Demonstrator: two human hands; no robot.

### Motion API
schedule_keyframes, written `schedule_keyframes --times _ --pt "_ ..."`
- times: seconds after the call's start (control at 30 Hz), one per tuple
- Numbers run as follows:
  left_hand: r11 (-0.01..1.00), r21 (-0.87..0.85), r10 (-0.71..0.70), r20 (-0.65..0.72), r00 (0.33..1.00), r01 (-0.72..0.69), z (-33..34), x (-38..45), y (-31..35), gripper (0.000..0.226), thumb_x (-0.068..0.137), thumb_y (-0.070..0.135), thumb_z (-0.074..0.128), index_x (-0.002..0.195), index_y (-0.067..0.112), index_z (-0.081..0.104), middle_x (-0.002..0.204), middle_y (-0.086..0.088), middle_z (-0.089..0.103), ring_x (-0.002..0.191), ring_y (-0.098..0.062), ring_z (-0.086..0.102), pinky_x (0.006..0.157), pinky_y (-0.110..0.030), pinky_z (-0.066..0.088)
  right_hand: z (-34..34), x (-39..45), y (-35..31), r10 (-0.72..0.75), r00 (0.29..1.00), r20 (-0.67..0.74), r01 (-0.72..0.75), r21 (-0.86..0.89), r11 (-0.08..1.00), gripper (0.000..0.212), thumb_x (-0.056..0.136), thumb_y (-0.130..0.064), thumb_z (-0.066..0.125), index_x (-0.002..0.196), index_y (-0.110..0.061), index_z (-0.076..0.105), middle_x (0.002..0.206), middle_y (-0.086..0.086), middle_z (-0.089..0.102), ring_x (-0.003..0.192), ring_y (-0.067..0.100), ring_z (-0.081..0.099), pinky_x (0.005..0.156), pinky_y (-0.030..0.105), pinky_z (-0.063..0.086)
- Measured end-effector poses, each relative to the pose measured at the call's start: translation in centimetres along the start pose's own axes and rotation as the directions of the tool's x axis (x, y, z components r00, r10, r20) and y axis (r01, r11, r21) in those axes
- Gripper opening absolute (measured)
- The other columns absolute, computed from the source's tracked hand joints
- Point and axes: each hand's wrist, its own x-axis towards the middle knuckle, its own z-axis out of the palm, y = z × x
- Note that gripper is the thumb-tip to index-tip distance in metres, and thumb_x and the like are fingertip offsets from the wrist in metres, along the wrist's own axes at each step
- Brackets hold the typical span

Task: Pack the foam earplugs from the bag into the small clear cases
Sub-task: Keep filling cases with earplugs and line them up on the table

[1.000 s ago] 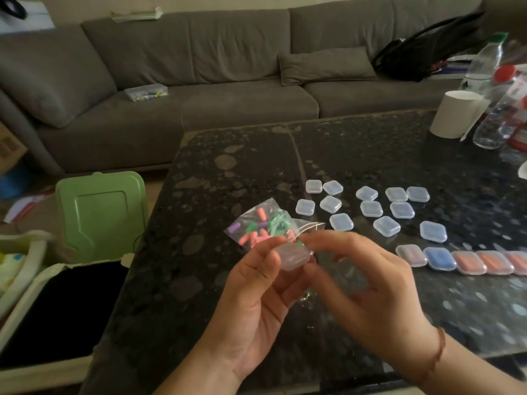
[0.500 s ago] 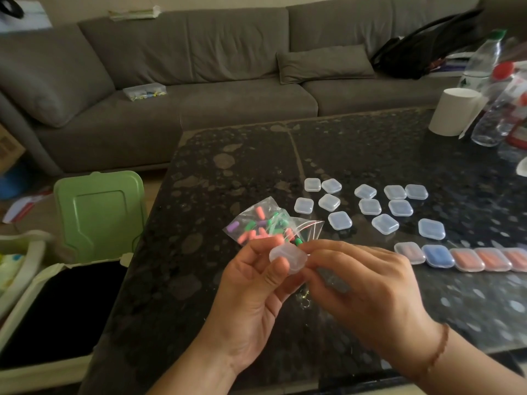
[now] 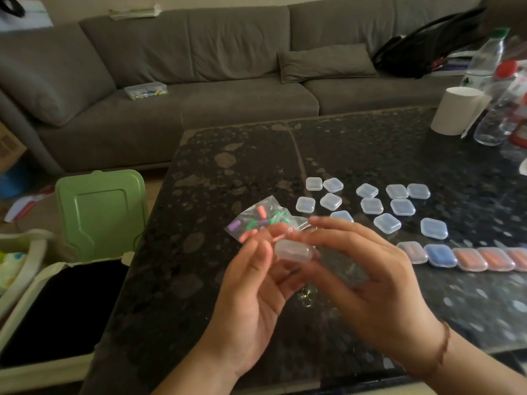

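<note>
I am holding one small clear case between my two hands, above the near part of the counter. My left hand is taking it from the left with curled fingers, and my right hand is pinching its right end; both grips are clamped on this case. It is looking empty to me, and I cannot tell whether its lid is cracked open or shut.

The bag of foam earplugs is lying on the counter just behind my fingers, with pink, green and purple plugs showing inside it, so plenty is waiting to be packed.

I am judging the task as partly done. A row of filled cases is sitting to my right, one showing blue and the others orange, running out of view at the edge. Beyond the bag, a loose cluster of empty cases is waiting, well more than the filled ones. The step in hand appears to be opening this case so plugs can go in.
</note>
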Motion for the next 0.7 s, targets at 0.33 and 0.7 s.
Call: schedule_keyframes --times 0.33,0.7 --pt "0.997 -0.035 -0.067 -0.029 0.997 0.066 -0.50 0.33 -0.24 0.060 0.065 0.033 0.090 0.113 0.004 0.069 0.116 -0.021 0.069 0.101 -0.027 0.070 0.080 -0.030 0.058 -0.31 -0.35 0.00 -0.046 0.999 0.000 0.046 -0.070 0.997 0.010 0.083 -0.017 0.075 0.088 -0.009 0.070 0.106 -0.004 0.071 0.096 0.008 0.069 0.074 0.027 0.057" --pt "0.988 0.151 -0.038 -0.025 0.999 0.042 -0.85 0.26 -0.69 0.061 0.058 0.040 0.092 0.104 0.005 0.073 0.112 -0.022 0.071 0.101 -0.031 0.071 0.078 -0.030 0.058 -0.04 -0.46 0.41 -0.086 0.996 0.018 0.087 -0.256 0.963 0.011 0.083 -0.022 0.068 0.078 -0.013 0.070 0.094 -0.009 0.073 0.080 0.007 0.071 0.057 0.029 0.056"
